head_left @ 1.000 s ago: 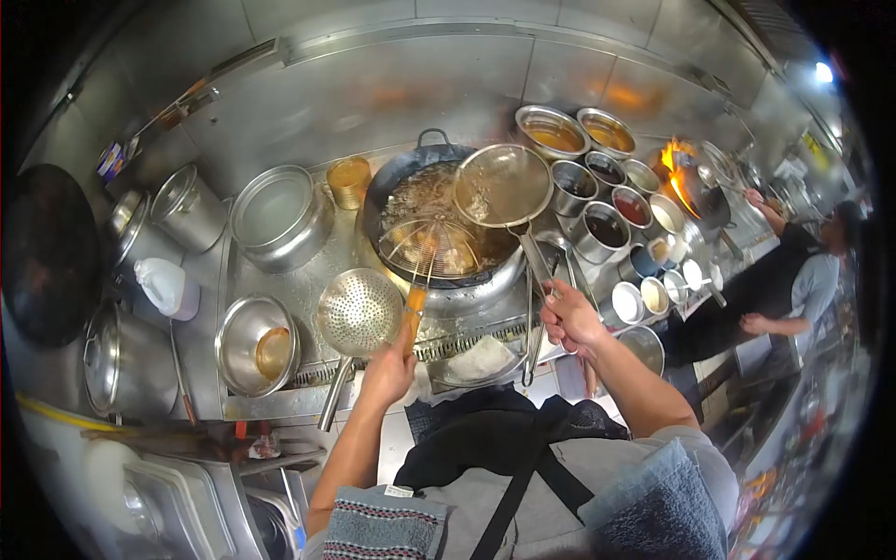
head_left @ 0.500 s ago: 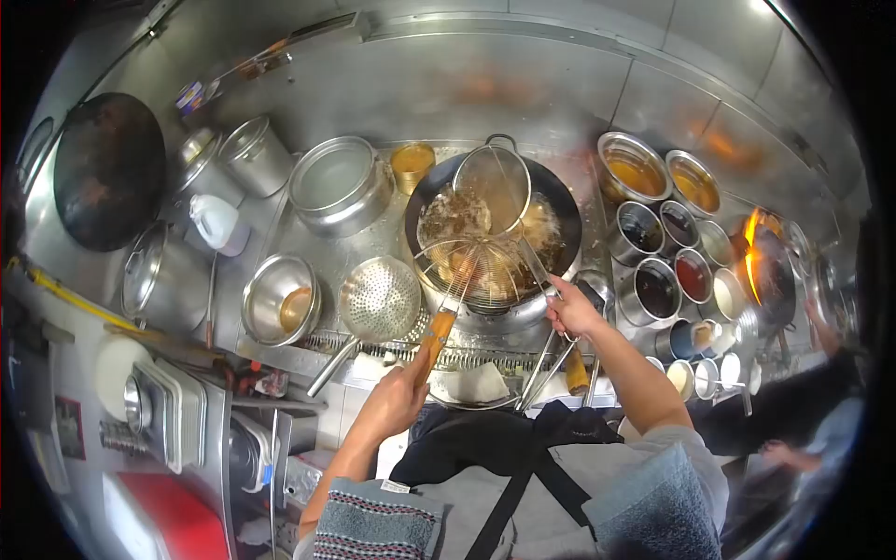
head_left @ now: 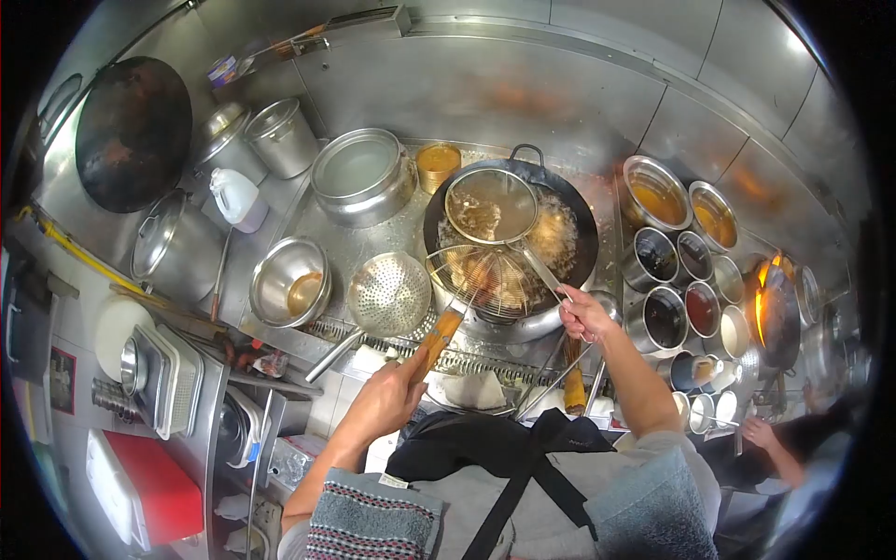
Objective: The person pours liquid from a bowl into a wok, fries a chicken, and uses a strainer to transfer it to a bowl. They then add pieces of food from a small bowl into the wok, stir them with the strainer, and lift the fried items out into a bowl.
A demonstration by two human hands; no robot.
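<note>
A black wok [head_left: 586, 224] holds bubbling oil with browned food frying in it. My left hand [head_left: 390, 399] is closed round the wooden handle of a wire spider skimmer [head_left: 481, 283], whose basket lies over the near left part of the wok. In my right hand [head_left: 588, 315] is the metal handle of a round fine-mesh strainer [head_left: 492, 198]. Its mesh covers the far left part of the wok, just beyond the skimmer. Bubbling oil shows to the right of both tools. Whether the skimmer basket touches the oil, I cannot tell.
Left of the wok are a perforated ladle [head_left: 390, 294], a steel bowl [head_left: 271, 289] and a large pot [head_left: 366, 213]. Several sauce containers [head_left: 655, 254] stand to the right. Beyond them, flames [head_left: 765, 294] rise by another wok, near a co-worker's hand [head_left: 761, 433].
The strainer has moved left over the wok and its mesh faces me more fully. My left hand keeps its hold on the skimmer. The whole view has shifted slightly.
</note>
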